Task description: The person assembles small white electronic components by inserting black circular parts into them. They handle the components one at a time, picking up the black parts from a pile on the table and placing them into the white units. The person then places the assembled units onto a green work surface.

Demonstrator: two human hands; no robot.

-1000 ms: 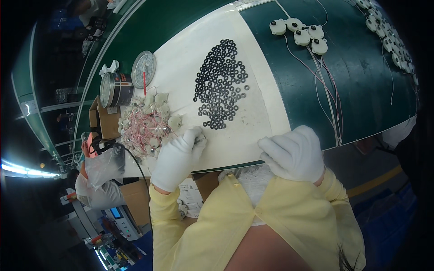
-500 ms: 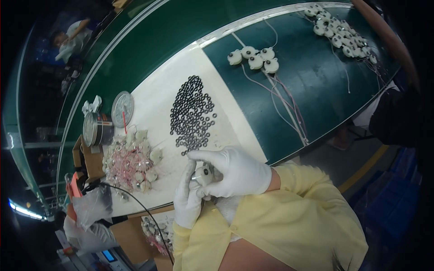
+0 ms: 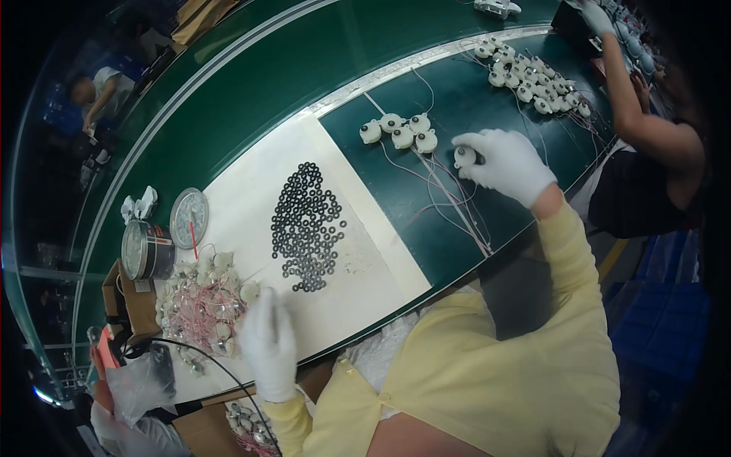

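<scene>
right hand (image 3: 509,164) clamped on small round white motor (image 3: 464,157), held over desk (image 3: 487,91) beside four like it | left hand (image 3: 268,343) loosely curled, empty, by wired pile (image 3: 204,301) | motor judged light, rigid; best gripped by casing, thin wires spared

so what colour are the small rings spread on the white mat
Black; the small rings stand out clearly against the white mat in the head view.

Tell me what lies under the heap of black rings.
The black rings lie spread on a white sheet covering part of the green table. Between the rings only white sheet shows; whatever is beneath the sheet there is hidden.
</scene>
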